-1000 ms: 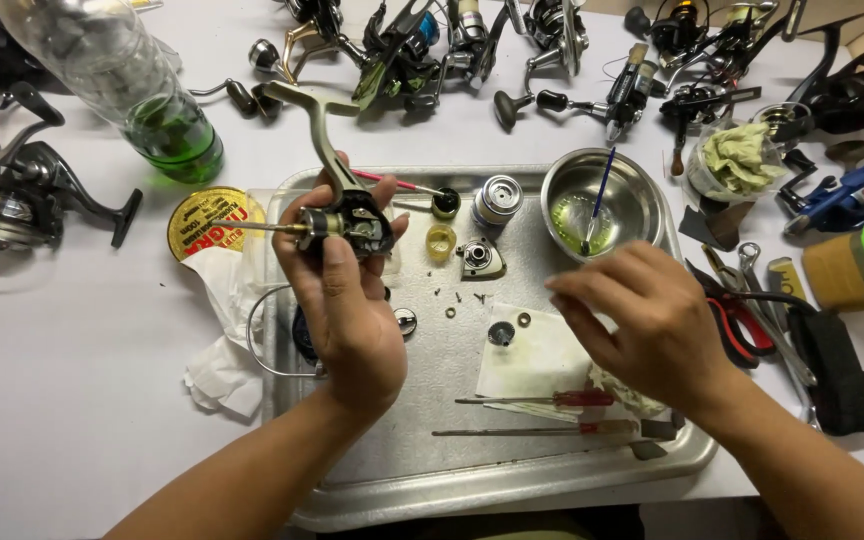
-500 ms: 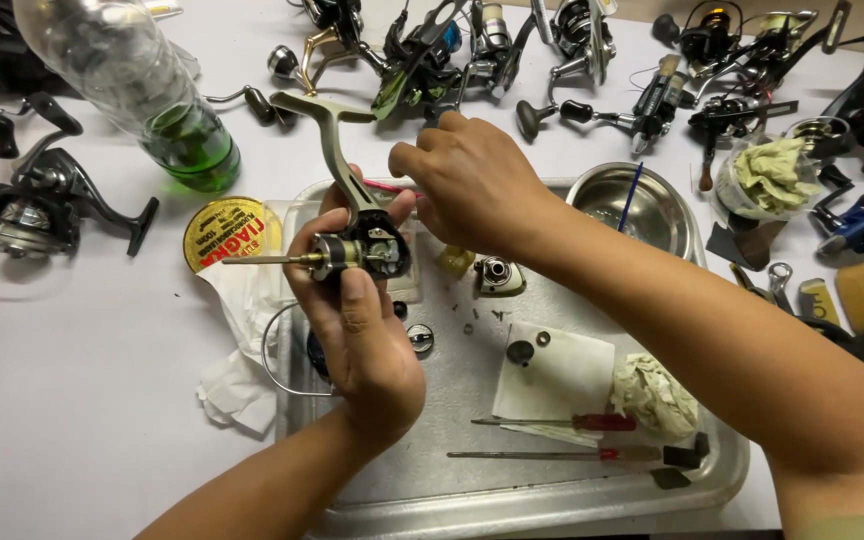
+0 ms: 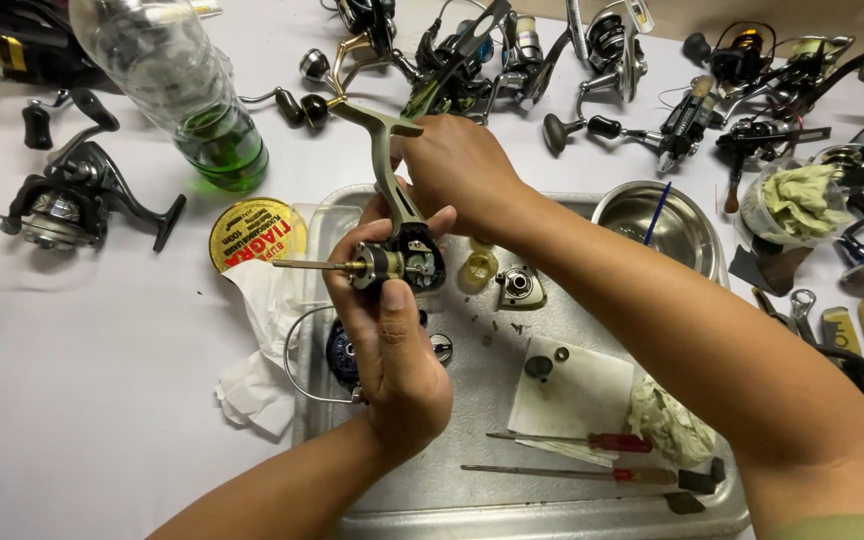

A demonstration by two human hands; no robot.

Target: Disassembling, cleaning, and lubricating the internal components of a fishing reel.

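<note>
My left hand (image 3: 392, 350) grips a partly stripped fishing reel body (image 3: 404, 262) above the metal tray (image 3: 572, 520). A brass shaft sticks out of the body to the left. The reel's olive stem (image 3: 384, 165) rises from it toward the back. My right hand (image 3: 457, 165) reaches across over the tray and closes on the top of that stem. Below the reel, on the tray, lie a dark spool (image 3: 342, 355), a small reel side plate (image 3: 520, 288) and several tiny screws and washers.
A clear bottle with green liquid (image 3: 187, 95) lies at the back left beside a black reel (image 3: 67, 205). Several more reels crowd the back edge. A steel bowl (image 3: 657, 222), two red-handled screwdrivers (image 3: 582, 440), a white paper sheet (image 3: 572, 400), rags and a yellow line spool (image 3: 252, 235) surround the work.
My right hand left the paper at the tray's right, swung over to the left and took hold of the reel's stem. My left hand kept the reel body in place.
</note>
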